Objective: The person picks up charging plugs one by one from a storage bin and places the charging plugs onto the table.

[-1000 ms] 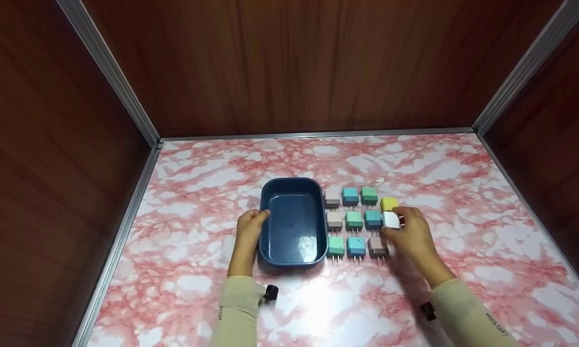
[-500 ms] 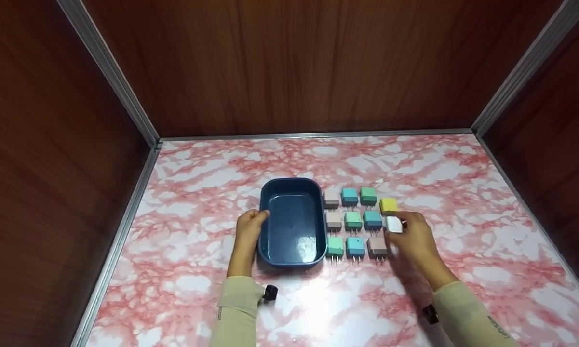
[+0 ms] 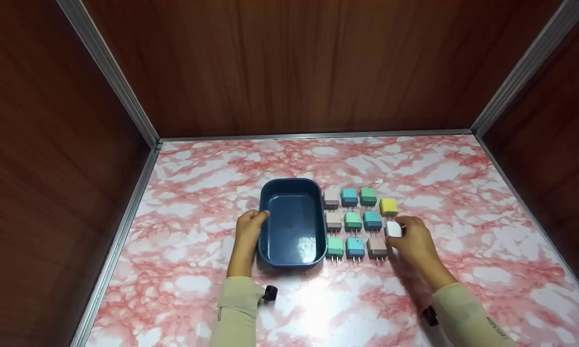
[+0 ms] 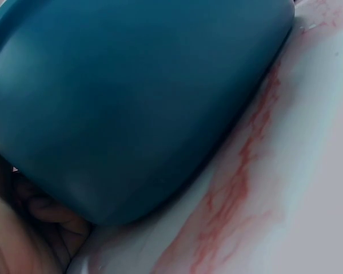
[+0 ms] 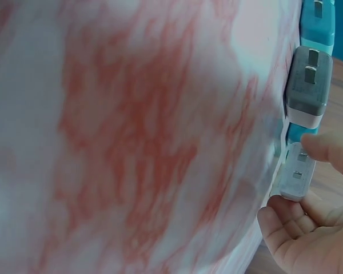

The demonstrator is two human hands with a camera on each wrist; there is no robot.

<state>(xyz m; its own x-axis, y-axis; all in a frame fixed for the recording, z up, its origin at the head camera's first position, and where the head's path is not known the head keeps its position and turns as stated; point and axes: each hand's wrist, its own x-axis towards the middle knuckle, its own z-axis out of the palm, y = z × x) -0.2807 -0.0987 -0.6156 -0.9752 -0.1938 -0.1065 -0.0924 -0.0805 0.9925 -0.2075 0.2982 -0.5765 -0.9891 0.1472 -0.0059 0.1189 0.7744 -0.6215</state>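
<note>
My left hand (image 3: 251,229) grips the left side of a blue plastic tub (image 3: 291,221), thumb over the rim and fingers curled against the outer wall. Nothing lies inside the tub. On the right, my right hand (image 3: 413,241) pinches a white charger plug (image 3: 394,229) between thumb and fingers, just in front of a yellow charger plug (image 3: 388,206). The right wrist view shows the prongs on the white plug's end (image 5: 298,171), beside a grey-brown charger plug (image 5: 310,83).
Several charger plugs in green, blue and pinkish grey stand in rows right of the tub, among them a blue plug (image 3: 355,246) and a green plug (image 3: 353,220). Dark wood panels (image 3: 308,67) with metal edging enclose the marbled table (image 3: 197,193) at back and sides.
My right hand has drawn the white plug slightly toward me, away from the yellow plug, so a gap now shows between them. My left hand and the tub have stayed put.
</note>
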